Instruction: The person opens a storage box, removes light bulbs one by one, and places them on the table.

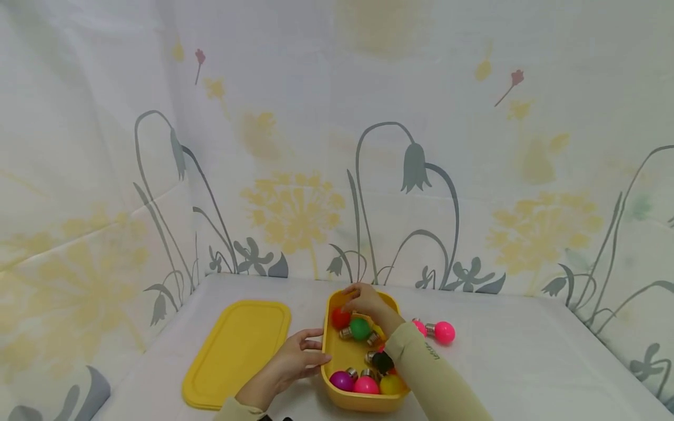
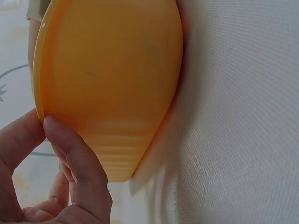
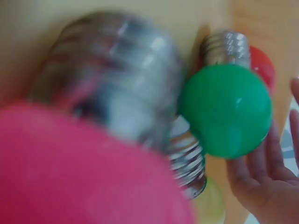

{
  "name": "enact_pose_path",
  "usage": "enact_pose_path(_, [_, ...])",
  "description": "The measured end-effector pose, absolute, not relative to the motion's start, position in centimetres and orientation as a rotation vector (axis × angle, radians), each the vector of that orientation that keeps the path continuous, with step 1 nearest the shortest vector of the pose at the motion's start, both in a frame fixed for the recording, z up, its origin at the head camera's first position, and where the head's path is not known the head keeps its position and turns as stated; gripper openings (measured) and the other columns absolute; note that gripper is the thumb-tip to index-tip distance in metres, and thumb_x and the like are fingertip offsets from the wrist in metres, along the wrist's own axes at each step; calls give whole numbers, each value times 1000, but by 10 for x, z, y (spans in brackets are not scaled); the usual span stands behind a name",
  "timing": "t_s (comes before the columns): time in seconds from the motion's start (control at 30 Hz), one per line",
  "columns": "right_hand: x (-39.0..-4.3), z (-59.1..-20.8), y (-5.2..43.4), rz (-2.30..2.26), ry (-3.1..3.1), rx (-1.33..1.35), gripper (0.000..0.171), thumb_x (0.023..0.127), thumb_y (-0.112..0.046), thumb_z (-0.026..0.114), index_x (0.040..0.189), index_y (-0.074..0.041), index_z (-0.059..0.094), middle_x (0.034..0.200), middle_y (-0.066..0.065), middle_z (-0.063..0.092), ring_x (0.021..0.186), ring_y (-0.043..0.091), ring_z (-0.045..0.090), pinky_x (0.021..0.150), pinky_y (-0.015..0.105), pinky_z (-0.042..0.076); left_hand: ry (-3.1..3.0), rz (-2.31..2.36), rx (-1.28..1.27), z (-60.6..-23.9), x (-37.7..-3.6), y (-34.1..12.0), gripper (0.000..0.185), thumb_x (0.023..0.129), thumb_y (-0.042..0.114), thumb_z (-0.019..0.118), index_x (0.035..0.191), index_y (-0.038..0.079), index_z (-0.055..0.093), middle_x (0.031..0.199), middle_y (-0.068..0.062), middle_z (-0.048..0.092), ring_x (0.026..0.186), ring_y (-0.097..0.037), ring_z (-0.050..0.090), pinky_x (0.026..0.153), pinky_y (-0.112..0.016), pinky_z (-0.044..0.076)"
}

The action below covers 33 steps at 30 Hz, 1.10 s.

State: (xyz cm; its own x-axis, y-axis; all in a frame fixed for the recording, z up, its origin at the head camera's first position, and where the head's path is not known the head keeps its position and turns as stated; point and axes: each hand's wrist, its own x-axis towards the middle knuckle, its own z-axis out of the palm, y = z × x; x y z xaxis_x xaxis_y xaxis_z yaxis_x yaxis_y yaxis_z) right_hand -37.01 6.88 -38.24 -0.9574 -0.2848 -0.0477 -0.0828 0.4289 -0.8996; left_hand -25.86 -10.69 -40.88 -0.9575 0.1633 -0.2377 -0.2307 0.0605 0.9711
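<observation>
A yellow plastic box (image 1: 363,401) holds several coloured light bulbs with silver screw bases. My left hand (image 1: 295,358) pinches the box's left rim between thumb and fingers, seen close in the left wrist view. Inside the far end, my right hand (image 1: 367,299) reaches over a red bulb (image 1: 340,318), its fingers loosely extended. Beside that lies a green bulb (image 1: 360,329), close to the right fingers in the right wrist view. Purple (image 1: 341,381), pink (image 1: 365,385) and yellow (image 1: 391,385) bulbs lie along the near end. My right forearm hides part of the box.
Flat on the white table, left of the box, is a yellow lid (image 1: 237,354). Pink bulbs (image 1: 444,332) lie on the table to the right of the box. A flower-printed cloth (image 1: 300,216) hangs behind and at the sides.
</observation>
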Motion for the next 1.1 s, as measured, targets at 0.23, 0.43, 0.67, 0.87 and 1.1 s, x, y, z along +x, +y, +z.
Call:
enact_pose_path(0.23, [-366,-382,73,-1221,2582,-338,38,72,-1,75,107,-2,61,100,11,57,88,24,55,82,36,50,2051,1980,-58,-409,-258,-108,59,82,5,71,133,-2,42,107,-17,55,79,-18,59,74,-34,53])
enact_pose_path(0.43, [-366,-385,72,-1165,2621,-341,37,69,2,77,102,0,61,92,9,57,82,22,55,77,32,51,2055,1979,-66,-409,-259,-108,58,81,5,71,132,-1,43,107,-17,55,79,-18,59,74,-33,53])
enact_pose_path(0.67, [-363,-379,74,-1189,2579,-397,38,68,2,77,103,0,62,94,9,57,81,21,54,77,32,51,2045,1992,-43,-407,-258,-108,60,81,5,71,133,-3,42,107,-18,54,79,-18,59,73,-33,53])
enact_pose_path(0.87, [-360,-366,78,-1307,2524,-457,36,70,4,75,103,1,62,96,9,60,82,20,56,77,32,51,2046,1979,-58,-406,-259,-107,60,81,5,71,133,-2,42,108,-18,54,80,-19,58,74,-33,53])
enact_pose_path(1.1, [-353,-356,80,-1375,2478,-467,35,72,4,75,104,-2,61,97,10,61,81,21,57,78,33,52,2062,1951,-85,-409,-261,-107,61,81,7,72,134,-2,42,107,-17,54,81,-20,57,75,-33,53])
